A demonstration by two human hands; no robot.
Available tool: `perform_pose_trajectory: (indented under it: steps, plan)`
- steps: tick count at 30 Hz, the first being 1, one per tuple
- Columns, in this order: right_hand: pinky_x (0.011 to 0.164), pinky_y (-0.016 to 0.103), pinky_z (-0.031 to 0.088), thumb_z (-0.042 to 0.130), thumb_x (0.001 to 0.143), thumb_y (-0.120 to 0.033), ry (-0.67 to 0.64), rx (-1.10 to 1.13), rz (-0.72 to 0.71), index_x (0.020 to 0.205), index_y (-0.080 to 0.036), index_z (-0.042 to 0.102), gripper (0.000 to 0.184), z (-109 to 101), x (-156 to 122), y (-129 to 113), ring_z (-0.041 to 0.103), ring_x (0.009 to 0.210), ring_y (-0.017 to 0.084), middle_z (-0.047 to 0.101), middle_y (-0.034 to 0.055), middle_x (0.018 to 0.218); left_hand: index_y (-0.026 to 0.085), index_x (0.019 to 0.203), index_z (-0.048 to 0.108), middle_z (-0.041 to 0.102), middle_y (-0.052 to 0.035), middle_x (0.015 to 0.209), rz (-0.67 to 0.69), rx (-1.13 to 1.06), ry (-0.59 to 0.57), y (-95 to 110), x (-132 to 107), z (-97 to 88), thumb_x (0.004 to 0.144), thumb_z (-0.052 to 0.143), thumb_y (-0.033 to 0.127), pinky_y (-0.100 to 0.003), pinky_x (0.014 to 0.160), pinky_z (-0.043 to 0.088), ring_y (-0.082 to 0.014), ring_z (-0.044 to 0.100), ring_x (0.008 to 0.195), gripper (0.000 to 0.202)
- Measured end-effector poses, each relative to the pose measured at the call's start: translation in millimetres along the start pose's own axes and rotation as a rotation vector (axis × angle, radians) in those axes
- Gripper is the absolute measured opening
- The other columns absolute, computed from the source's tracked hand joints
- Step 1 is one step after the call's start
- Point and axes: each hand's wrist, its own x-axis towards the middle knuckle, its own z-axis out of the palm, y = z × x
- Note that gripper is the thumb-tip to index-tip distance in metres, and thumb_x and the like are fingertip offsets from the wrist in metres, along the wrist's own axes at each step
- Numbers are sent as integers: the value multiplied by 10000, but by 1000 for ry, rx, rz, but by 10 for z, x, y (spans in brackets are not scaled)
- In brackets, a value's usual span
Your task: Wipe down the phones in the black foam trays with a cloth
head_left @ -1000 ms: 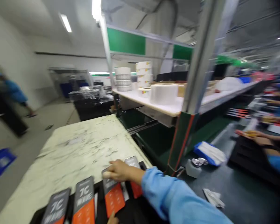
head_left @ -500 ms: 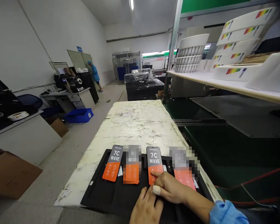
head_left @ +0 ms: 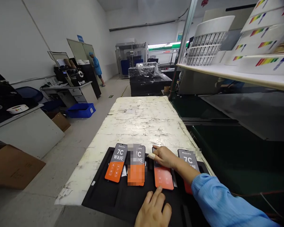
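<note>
A black tray (head_left: pixel 109 195) lies on the near end of a worn white table (head_left: pixel 137 119). Several phones with grey and orange "7C WAVE" screen labels lie side by side in it. My right hand (head_left: pixel 162 156), in a blue sleeve, rests on the top end of the third phone (head_left: pixel 163 178), fingers curled over its upper edge. My left hand (head_left: pixel 153 209) lies flat on the tray just below that phone, fingers stretched, a fingertip at its lower edge. The leftmost phone (head_left: pixel 116 162) and the rightmost phone (head_left: pixel 188 159) are untouched.
A white shelf (head_left: pixel 236 77) with stacked label rolls (head_left: pixel 210 41) hangs at the right above a dark green conveyor (head_left: pixel 227 148). Desks with equipment (head_left: pixel 68 78), a blue bin (head_left: pixel 80 110) and cardboard (head_left: pixel 11 165) stand left. A person in blue (head_left: pixel 96 66) stands far back by a wrapped pallet (head_left: pixel 144 78).
My view swung from the right-hand line to the tray. My right hand slid from the third phone's lower part up to its top end; my left hand stayed below it.
</note>
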Motion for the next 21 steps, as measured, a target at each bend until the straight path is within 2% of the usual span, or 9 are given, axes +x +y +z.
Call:
perform_pose_trajectory:
  steps: [3,6,10,12,15,18,21]
  plan:
    - [940,296,460,211,1032,-464,28,-42,8,544,-173,482,629,-10,39,-18,340,485,41,244,-96,537,193,842,532,621,-24,890,-10,-17,-26,11,6,-28,919,523,151,-321,834,512,-213,630,1116,88]
    - [1037,345,401,209,1028,-434,62,-71,10,548,-187,440,588,-3,8,15,327,489,43,196,-96,553,192,850,533,627,-30,922,-31,-29,-62,18,-14,-41,924,534,186,-336,849,535,-219,626,1130,75]
    - [1131,464,333,255,1029,-409,146,-107,44,587,-208,389,504,-57,-220,105,281,472,64,248,-100,551,198,878,529,629,-28,978,-50,-54,-132,12,-75,-16,899,594,203,-349,907,541,-216,603,1168,69]
    - [1131,501,355,311,1023,-385,179,-125,54,612,-212,391,454,-133,-455,91,304,472,81,312,-95,546,196,920,532,624,-38,1036,-49,-72,-180,7,-110,6,864,635,188,-370,938,535,-228,568,1217,118]
    - [1099,477,430,384,1010,-324,161,-143,73,651,-218,442,379,-263,-957,-57,400,481,103,421,-74,559,196,949,538,616,-45,1068,-44,-82,-191,5,-137,31,825,666,170,-397,952,535,-242,543,1246,180]
    - [1045,390,503,460,983,-305,148,-157,111,738,-235,555,272,-305,-1552,-265,555,549,133,549,-37,619,196,904,549,625,-39,1005,-36,-61,-93,12,-105,26,838,629,154,-391,942,539,-240,580,1196,112]
    - [952,315,571,544,941,-361,271,-188,159,795,-258,632,199,-198,-2096,-398,640,580,160,614,-23,632,200,838,555,638,-23,929,-53,-40,10,27,-38,15,865,564,136,-355,948,527,-216,632,1113,70]
